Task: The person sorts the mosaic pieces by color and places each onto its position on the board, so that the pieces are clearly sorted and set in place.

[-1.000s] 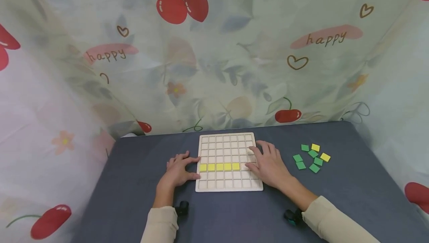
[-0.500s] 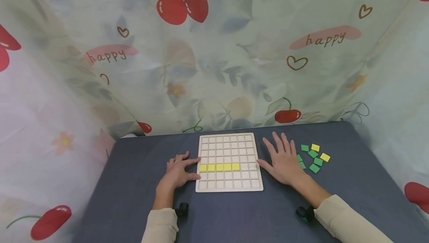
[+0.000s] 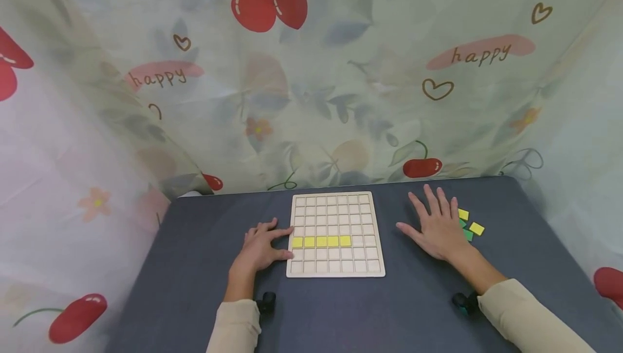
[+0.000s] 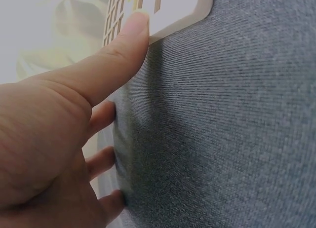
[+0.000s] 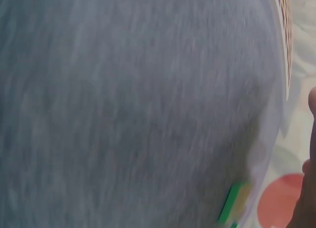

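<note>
A pale wooden grid board [image 3: 336, 275] lies on the dark table, with several yellow tiles [image 3: 321, 241] in one row from its left side. My left hand [image 3: 258, 250] touches the board's left edge with thumb and index finger. In the left wrist view, the thumb [image 4: 116, 60] rests against the rim of the board [image 4: 182, 11]. Right of the board, my right hand [image 3: 438, 231] is spread with nothing in it. It covers part of a loose pile where yellow tiles [image 3: 477, 228] and green tiles [image 3: 468, 235] show. A green-edged tile [image 5: 229, 203] appears low in the right wrist view.
The dark cloth-covered table [image 3: 331, 315] reaches back to a patterned curtain [image 3: 311, 115] with cherries and the word "happy". Similar curtain hangs at both sides. Small black wrist devices [image 3: 266, 302] sit by the sleeves.
My right hand has left the board's right side and moved right over the loose tiles, its fingers spreading. The left hand has stayed at the board's left edge.
</note>
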The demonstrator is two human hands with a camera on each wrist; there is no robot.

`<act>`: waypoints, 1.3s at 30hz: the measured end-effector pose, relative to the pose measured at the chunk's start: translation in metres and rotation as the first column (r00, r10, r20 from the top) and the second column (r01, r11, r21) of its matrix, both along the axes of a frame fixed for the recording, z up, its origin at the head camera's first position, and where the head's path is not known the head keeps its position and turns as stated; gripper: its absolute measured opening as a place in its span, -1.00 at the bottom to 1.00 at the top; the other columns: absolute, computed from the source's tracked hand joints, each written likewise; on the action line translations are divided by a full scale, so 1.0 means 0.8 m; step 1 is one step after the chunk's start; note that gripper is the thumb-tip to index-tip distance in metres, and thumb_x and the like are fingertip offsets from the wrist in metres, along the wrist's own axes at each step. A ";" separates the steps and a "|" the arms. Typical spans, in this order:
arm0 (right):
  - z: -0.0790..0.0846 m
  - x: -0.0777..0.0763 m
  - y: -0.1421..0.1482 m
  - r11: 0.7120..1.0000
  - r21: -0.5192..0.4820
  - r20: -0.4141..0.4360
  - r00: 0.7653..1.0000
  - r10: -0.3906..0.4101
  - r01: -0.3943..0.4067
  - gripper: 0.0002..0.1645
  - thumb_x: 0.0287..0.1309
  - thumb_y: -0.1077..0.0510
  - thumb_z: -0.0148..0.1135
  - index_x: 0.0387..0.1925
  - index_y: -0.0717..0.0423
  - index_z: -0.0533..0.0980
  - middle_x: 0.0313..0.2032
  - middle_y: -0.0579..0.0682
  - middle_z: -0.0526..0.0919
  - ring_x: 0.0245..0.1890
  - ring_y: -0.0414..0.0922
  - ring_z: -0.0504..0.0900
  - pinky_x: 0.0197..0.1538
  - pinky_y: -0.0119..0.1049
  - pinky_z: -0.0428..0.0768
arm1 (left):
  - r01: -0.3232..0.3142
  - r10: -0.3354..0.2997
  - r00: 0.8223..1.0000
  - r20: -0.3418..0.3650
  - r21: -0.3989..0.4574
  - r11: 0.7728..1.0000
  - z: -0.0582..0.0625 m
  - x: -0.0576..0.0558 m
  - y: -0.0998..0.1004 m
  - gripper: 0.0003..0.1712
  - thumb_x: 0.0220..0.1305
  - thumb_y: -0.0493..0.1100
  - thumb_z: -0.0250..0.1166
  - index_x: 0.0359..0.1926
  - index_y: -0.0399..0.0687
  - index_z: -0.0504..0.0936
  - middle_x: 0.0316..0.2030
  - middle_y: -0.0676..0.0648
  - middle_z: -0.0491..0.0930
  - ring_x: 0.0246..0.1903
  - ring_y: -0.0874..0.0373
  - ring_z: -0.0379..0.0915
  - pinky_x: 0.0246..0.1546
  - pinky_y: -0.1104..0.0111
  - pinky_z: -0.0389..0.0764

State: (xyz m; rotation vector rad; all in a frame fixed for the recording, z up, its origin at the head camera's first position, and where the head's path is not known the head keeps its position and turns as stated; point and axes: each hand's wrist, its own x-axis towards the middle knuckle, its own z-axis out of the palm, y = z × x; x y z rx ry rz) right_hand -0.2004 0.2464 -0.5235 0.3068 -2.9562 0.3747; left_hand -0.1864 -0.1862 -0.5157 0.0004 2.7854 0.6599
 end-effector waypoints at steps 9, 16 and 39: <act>0.001 -0.007 0.045 0.999 0.000 0.082 0.995 -0.048 0.048 0.09 0.34 -0.53 -0.04 0.60 0.04 0.03 0.59 0.36 -0.15 0.58 0.43 -0.21 0.48 0.51 -0.30 | 0.002 -0.002 1.000 0.004 -0.008 1.000 0.003 -0.001 0.004 -0.15 0.04 0.17 0.57 0.39 0.42 0.50 0.60 -0.11 0.13 0.54 -0.34 -0.04 0.55 -0.28 -0.12; 0.001 -0.009 0.075 0.997 -0.020 0.154 0.985 -0.072 0.076 0.08 0.38 -0.52 -0.09 0.60 0.08 0.00 0.57 0.42 -0.16 0.55 0.47 -0.22 0.45 0.54 -0.28 | -0.004 0.004 1.000 0.008 -0.003 1.000 0.002 -0.001 0.004 -0.15 0.04 0.16 0.57 0.39 0.42 0.50 0.60 -0.10 0.13 0.56 -0.33 -0.08 0.56 -0.28 -0.14; 0.015 -0.029 0.145 0.989 -0.141 0.366 0.931 0.018 0.036 -0.04 0.49 -0.26 0.03 0.51 0.41 0.09 0.40 0.60 0.14 0.39 0.59 0.10 0.32 0.51 0.17 | 0.003 -0.003 1.000 0.007 0.001 1.000 0.005 0.000 0.004 -0.15 0.05 0.15 0.57 0.40 0.40 0.49 0.60 -0.11 0.11 0.55 -0.35 -0.07 0.55 -0.30 -0.14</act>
